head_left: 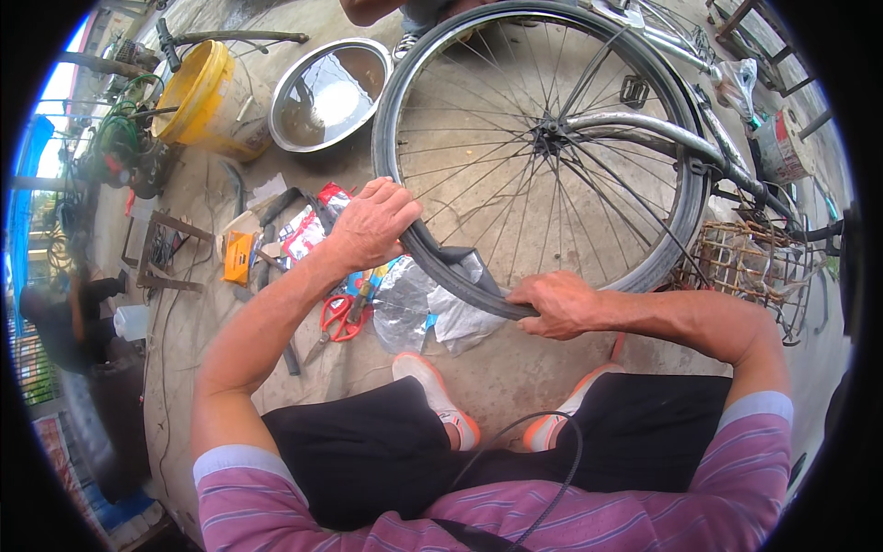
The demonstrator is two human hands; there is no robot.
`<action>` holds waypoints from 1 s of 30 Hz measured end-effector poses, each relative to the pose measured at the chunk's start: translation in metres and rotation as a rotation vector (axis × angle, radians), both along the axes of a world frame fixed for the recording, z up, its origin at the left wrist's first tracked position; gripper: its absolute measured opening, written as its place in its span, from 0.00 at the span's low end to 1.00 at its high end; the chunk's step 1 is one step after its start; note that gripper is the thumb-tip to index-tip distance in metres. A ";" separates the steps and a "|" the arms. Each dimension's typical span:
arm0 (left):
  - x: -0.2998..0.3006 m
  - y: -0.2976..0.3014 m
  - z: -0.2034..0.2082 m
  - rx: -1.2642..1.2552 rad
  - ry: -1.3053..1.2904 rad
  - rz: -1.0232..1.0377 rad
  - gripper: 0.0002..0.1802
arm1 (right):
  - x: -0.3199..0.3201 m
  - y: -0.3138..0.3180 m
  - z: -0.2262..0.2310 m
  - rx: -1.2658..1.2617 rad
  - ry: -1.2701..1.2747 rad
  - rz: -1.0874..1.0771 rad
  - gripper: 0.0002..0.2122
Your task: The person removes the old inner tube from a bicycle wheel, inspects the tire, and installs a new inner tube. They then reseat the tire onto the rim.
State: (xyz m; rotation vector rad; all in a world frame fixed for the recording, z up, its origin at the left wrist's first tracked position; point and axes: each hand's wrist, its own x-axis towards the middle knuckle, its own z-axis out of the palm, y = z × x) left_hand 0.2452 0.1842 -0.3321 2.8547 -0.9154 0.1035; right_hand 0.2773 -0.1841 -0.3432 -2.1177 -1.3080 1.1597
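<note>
A bicycle wheel (549,140) with dark spokes lies in front of me, joined to a bicycle frame (681,136) on its right. Along its near edge, the black tyre (451,277) hangs off the rim, and a dark, loose fold of rubber (471,264) shows beside it. My left hand (375,221) is closed around the tyre at the near left. At the near right my right hand (559,304) grips the same tyre, thumb on top. The fingertips of both hands are partly hidden under the rubber.
Red-handled scissors (342,317), a yellow box (238,257) and silvery sheeting (402,299) lie near my left arm. Farther off stand a metal basin (279,109) of water and a yellow bucket (200,85). A rusty wire basket (747,262) is at right. Another person's arm (368,9) shows at the top.
</note>
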 end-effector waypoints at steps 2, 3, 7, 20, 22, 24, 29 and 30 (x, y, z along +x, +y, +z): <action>0.004 0.000 0.002 0.036 0.067 -0.003 0.20 | 0.000 0.000 0.000 -0.001 0.013 -0.012 0.16; 0.005 0.000 0.004 0.059 0.102 -0.010 0.18 | 0.001 0.000 0.002 -0.001 0.018 -0.018 0.16; 0.009 0.000 0.001 0.142 0.199 -0.051 0.14 | 0.003 0.004 0.011 -0.068 0.020 0.010 0.16; -0.011 -0.031 0.013 -0.056 0.352 -0.027 0.33 | -0.001 0.019 0.016 0.025 -0.004 -0.173 0.28; -0.019 -0.038 0.011 -0.081 0.333 -0.006 0.32 | -0.004 0.030 0.014 0.029 0.017 -0.194 0.30; -0.025 -0.042 0.009 -0.089 0.286 -0.009 0.30 | -0.007 0.036 0.010 0.022 0.019 -0.234 0.30; -0.032 -0.045 0.000 -0.075 0.218 -0.052 0.19 | -0.010 0.039 0.006 0.089 0.074 -0.246 0.21; -0.031 -0.044 -0.001 -0.085 0.251 -0.053 0.16 | -0.009 0.041 0.007 0.106 0.080 -0.235 0.19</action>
